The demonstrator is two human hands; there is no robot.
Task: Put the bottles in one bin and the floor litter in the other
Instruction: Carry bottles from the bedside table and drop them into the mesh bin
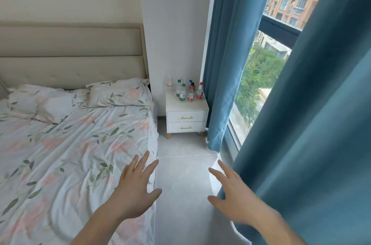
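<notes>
White nightstand (187,104) in the far corner carries a cluster of upright bottles (185,92).

The nightstand stands between the bed (80,134) and the blue curtain (222,64), well ahead of both hands. The left hand (136,190) and right hand (234,196) are released, fingers spread and grasping nothing, held out over the grey floor (180,184) beside the bed's edge.

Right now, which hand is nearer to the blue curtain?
Right. The right hand is at the blue curtain's edge; the left hand is over the bed's edge, farther away.
</notes>
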